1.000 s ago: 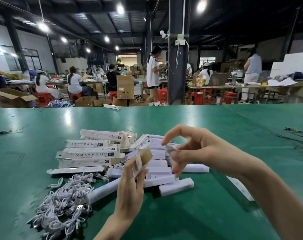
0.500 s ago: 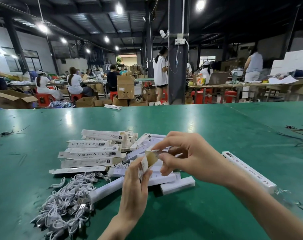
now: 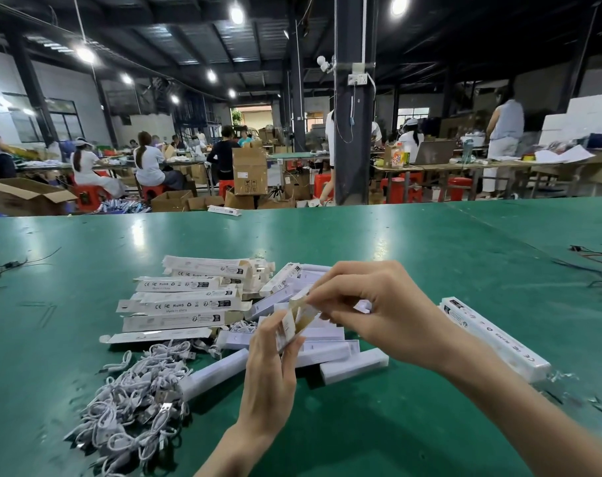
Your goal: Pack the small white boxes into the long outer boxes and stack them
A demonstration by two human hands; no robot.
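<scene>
Over the green worktable (image 3: 430, 256), the left hand (image 3: 268, 376) grips a long white printed carton (image 3: 287, 328) while the right hand (image 3: 378, 311) pinches its brown-lined open flap (image 3: 302, 304), contents hidden.

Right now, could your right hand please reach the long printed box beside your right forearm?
Probably, once freed: the right hand pinches the outer box that the left hand holds. The long printed box lies on the table, nothing on it.

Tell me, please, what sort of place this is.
Probably a packing workshop: rows of seated workers, stacked cardboard cartons, and outer boxes piled beside cables on the green table.
</scene>
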